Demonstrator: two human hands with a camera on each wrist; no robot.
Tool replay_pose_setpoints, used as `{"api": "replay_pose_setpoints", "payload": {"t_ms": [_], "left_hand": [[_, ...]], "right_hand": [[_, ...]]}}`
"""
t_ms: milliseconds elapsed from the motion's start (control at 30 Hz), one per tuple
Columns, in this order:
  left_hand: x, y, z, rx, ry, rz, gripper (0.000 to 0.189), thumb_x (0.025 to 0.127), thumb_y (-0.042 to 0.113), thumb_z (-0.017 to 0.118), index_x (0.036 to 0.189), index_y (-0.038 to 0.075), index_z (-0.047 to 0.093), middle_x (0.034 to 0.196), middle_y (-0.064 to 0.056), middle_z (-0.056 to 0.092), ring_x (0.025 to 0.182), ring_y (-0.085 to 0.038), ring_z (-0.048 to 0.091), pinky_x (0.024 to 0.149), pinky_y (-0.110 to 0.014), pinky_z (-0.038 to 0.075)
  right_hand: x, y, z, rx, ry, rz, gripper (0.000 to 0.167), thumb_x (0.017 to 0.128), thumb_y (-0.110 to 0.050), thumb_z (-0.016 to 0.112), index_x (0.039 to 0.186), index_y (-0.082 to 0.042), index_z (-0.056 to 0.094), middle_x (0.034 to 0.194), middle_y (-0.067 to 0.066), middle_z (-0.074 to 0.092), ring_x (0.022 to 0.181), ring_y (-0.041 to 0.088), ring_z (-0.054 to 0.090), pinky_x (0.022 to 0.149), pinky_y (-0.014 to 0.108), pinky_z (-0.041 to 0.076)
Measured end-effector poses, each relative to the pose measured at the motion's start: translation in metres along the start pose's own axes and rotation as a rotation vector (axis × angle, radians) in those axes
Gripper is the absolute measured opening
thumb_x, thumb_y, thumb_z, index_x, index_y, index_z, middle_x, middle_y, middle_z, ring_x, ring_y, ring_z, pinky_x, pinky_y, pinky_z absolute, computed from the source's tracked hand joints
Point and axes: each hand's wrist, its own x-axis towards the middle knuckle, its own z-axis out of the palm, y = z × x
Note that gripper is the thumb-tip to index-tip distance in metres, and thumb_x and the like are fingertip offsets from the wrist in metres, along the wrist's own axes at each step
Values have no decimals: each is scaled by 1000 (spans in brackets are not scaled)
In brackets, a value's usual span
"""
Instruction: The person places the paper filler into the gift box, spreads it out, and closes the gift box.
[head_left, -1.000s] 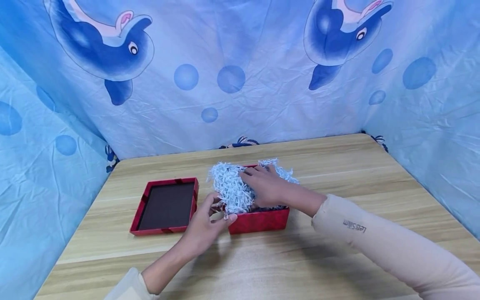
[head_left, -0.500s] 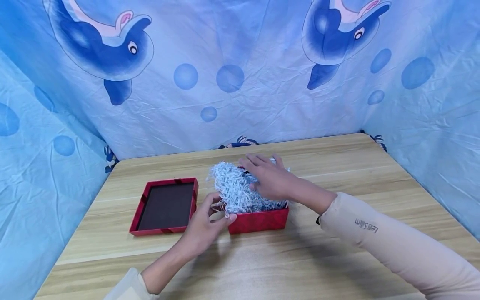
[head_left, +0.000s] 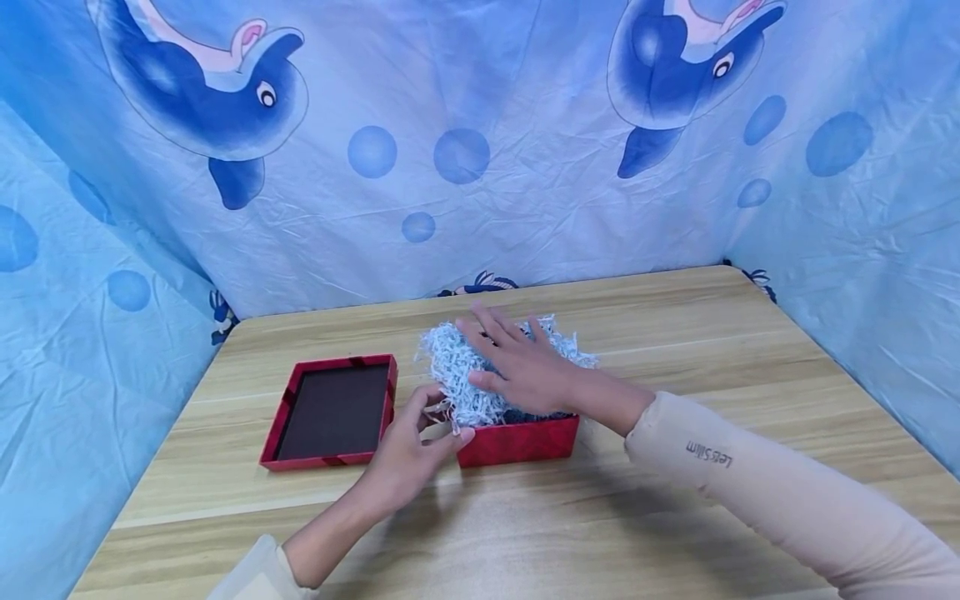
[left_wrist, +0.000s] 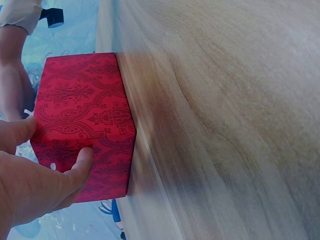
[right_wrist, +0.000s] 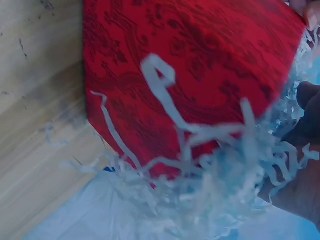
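**Left hand (head_left: pixel 408 458) on a red box (head_left: pixel 517 443), right hand (head_left: pixel 525 371) spread over shredded paper (head_left: pixel 453 367)**

We look down at a wooden bench (head_left: pixel 187 500), where the patterned box stands upright between the two hands, overfilled with pale blue shreds. The left hand grips its near left corner, thumb at the front rim and fingers around the left side. The right hand is released, palm down with fingers apart, over the middle of the filling; we cannot tell whether it touches the shreds.

Paper and hand cover most of the opening, so we cannot see what lies beneath, and only a little of the far rim shows. From the right wrist, the picture is blurred: strands spill over the box's rim, and a dark part of a hand is cut off at the right edge. From the left wrist, a small black object (left_wrist: pixel 52 18) by the right cuff is hard to identify.

Left of the box, well apart from the right hand, a shallow red lid (head_left: pixel 333 412) lies with its dark inside facing up. A blue dolphin backdrop (head_left: pixel 525 233) hangs behind.
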Motion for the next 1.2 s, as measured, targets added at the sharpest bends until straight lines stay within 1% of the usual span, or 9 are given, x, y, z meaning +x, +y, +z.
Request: {"api": "replay_pose_setpoints", "payload": {"t_ms": [167, 333, 433, 633, 800, 900, 1000, 1100, 1200], "left_hand": [[2, 0, 0, -14, -8, -19, 55, 86, 19, 74, 134, 17, 46, 139, -1, 46, 123, -24, 52, 96, -42, 48], [3, 1, 0, -15, -12, -35, 59, 86, 19, 74, 137, 19, 45, 140, 1, 45, 124, -24, 52, 97, -44, 48], [3, 1, 1, -18, -10, -34, 60, 86, 19, 74, 138, 19, 44, 140, 0, 45, 123, -24, 52, 96, -45, 48], [5, 1, 2, -26, -2, -41, 60, 85, 19, 74, 137, 19, 45, 139, 0, 46, 122, -23, 52, 97, -44, 48], [6, 2, 2, -18, 0, -43, 60, 85, 20, 74, 137, 20, 45, 139, 0, 46, 123, -23, 52, 97, -44, 48], [5, 2, 2, -18, -3, -43, 60, 85, 21, 74, 138, 20, 45, 140, 0, 46, 123, -23, 52, 96, -44, 48], [6, 1, 2, -25, -6, -42, 61, 85, 21, 74, 138, 20, 44, 140, 0, 45, 123, -24, 52, 96, -44, 49], [6, 1, 2, -31, -8, -40, 61, 85, 20, 74, 138, 20, 44, 140, 0, 45, 123, -24, 52, 96, -44, 48], [6, 1, 2, -28, -6, -42, 61, 85, 21, 74, 138, 20, 44, 140, 0, 45, 123, -24, 52, 96, -44, 48]], "right_hand": [[3, 1, 8, 21, -111, 19, 69, 101, -53, 33, 154, -30, -4, 160, -4, -15, 147, 21, -10, 111, 65, -3], [7, 2, 14, 31, -224, 38, 70, 100, -52, 37, 154, -33, -3, 161, -5, -12, 147, 22, -9, 110, 68, 3], [9, 4, 17, 38, -263, 41, 69, 100, -52, 36, 154, -32, -1, 161, -5, -10, 148, 23, -7, 110, 68, 6], [14, 7, 22, 57, -314, 51, 67, 100, -52, 35, 155, -31, 1, 162, -4, -8, 148, 23, -6, 112, 65, 5], [13, 5, 19, 39, -322, 63, 67, 100, -53, 35, 155, -31, 4, 162, -4, -6, 148, 21, -7, 113, 63, 4], [12, 2, 15, 15, -306, 60, 67, 99, -53, 36, 155, -31, 6, 162, -3, -4, 148, 20, -7, 113, 62, 3], [10, -1, 10, -42, -273, 42, 67, 99, -53, 37, 155, -28, 8, 162, -1, -3, 148, 21, -7, 113, 62, 0], [8, -3, 7, -102, -220, 29, 67, 99, -52, 38, 155, -26, 10, 162, 0, -2, 148, 21, -6, 113, 61, -3], [6, -3, 4, -154, -178, 41, 68, 99, -52, 39, 155, -26, 10, 162, 0, -1, 148, 20, -5, 113, 61, -4]]}}
